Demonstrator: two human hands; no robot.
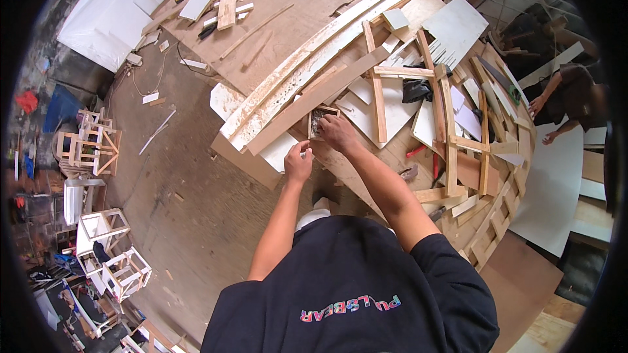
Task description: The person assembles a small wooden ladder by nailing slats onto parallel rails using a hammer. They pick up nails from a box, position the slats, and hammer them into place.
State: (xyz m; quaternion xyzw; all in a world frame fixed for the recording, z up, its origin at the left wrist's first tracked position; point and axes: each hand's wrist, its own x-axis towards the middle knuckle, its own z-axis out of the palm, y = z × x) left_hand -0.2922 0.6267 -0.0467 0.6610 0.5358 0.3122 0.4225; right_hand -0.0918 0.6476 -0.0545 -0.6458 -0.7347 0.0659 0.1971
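Bent fingers of my right hand (337, 133) reach into a small open wooden box (311, 124) at the edge of the worktable. Dark, small pieces lie in the box, too fine to name, and the fingertips are partly hidden. My left hand (299, 162) is just left of and nearer than the box, with thumb and fingers pinched together; whatever it may hold is too small to make out. Behind the box, a long brown board (320, 99) lies slanted beside long white boards (288, 85).
A wooden frame (445, 111) stands among scraps right of my hands, with red-handled pliers (417, 151) and a hammer-like tool (409, 173) nearby. Offcuts (226, 10) lie on the table's far part. Small wooden frames (124, 271) stand at left. Another person (579, 98) is at far right.
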